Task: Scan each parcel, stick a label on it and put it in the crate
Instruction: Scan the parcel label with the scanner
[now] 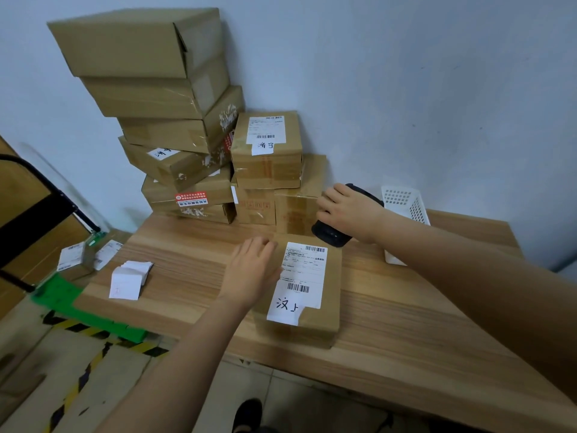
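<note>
The parcel (315, 326) is lying flat on the bench (406, 323) near its front edge, with its printed shipping label (304, 270) and handwritten slip (285, 309) facing up. The left hand (253, 270) is resting open, fingers straight, on the parcel's left side. The right hand (349, 207) is gripping a black scanner (331, 234) at the parcel's far end. A wad of blank labels (129, 278) is lying to the left; stacked parcels (187, 170) are standing against the wall.

Reaching in from the lower edge with both bare arms.
Laying left hand (253, 272) flat at centre, fingers straight; gripping black scanner (331, 234) in right hand (349, 207), right of centre.
</note>
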